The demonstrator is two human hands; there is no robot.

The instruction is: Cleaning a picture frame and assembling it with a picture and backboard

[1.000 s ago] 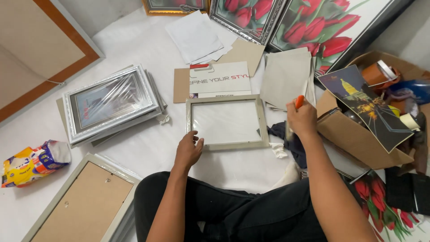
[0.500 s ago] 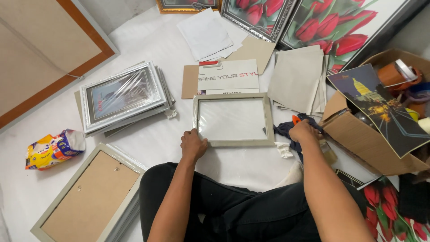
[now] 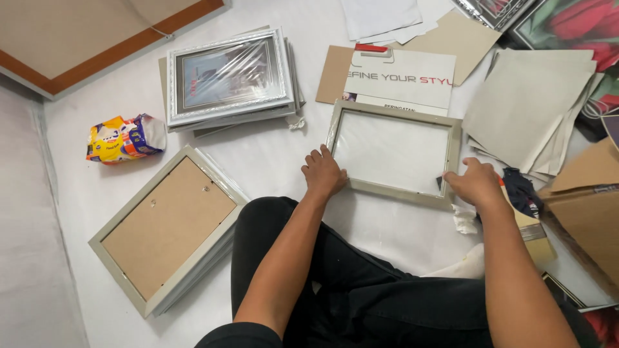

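White sheeting covers the floor (image 3: 271, 167) I sit on, and it is the largest thing here, spread from my dark trousers out to the far edge. At far left lies a big board with a brown wooden border (image 3: 97, 38). Near left, a pale frame lies face down (image 3: 169, 225), its brown backing board already fitted, so I judge that one finished. Beyond it sits a stack of silver frames in clear wrap (image 3: 229, 74), seemingly done as well. To the right, loose grey backing sheets (image 3: 529, 109) and a cardboard box (image 3: 587, 200) wait.

The empty grey frame (image 3: 393, 109) lies flat straight ahead of me, between my hands; it holds no backing yet, so most of its work looks undone. My left hand (image 3: 324, 174) rests fingers-curled on its near left corner, holding nothing. My right hand (image 3: 476, 183) presses on the near right corner; I cannot tell whether it pinches something small. A paintbrush (image 3: 532, 225) lies just beside my right wrist, a crumpled tissue (image 3: 463, 219) near it, and a yellow tissue packet (image 3: 122, 138) sits at left.
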